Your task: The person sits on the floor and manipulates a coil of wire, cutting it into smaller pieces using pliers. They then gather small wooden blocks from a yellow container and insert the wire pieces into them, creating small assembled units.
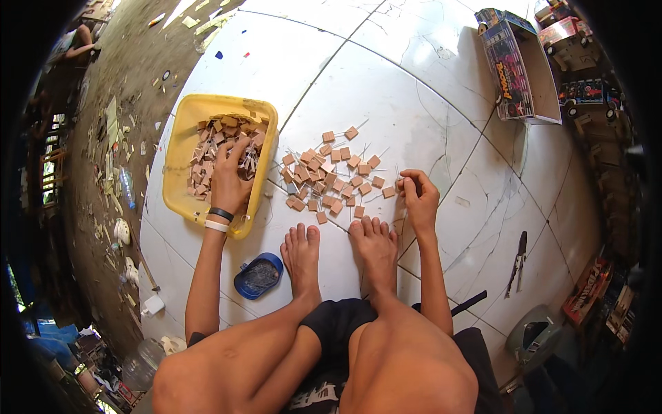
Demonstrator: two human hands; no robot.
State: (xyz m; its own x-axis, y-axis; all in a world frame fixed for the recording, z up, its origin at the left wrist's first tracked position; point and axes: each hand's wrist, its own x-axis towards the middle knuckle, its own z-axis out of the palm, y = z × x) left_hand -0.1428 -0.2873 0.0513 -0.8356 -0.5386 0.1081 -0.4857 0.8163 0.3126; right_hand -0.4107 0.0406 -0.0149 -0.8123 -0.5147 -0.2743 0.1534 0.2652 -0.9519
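Left hand: the left hand (pixel 231 178) sits left of centre, reaching down into the yellow tub (pixel 181 138); its fingers are curled loosely over the small tan squares (pixel 210 148) heaped there, touching them. Whether it has closed on any one piece cannot be told.
Right hand: the right hand (pixel 417 196) is right of centre, just above the right foot (pixel 376 241); fingers and thumb are pinched together on something small and thin. What it pinches is too small to name.
Yellow tub: rectangular, in the upper left of the frame on the white tiled floor (pixel 386 90); its long axis runs from the upper edge down toward the lower left.
Loose squares: a scattered pile of tan squares with thin pins (pixel 331 176) lies in the middle of the frame between the two hands, spreading up and to the right; the pins point in all directions.
Feet: the left foot (pixel 301 252) and the right foot are side by side below the pile, toes pointing up the frame.
Blue lid: a round blue lid (pixel 258 276) holding thin pins rests just left of the left foot.
Pliers: a pair of pliers (pixel 517 262) lies at the lower right, well apart from the hands, long axis nearly upright in the frame.
Box: an open cardboard box (pixel 517 65) sits at the upper right.
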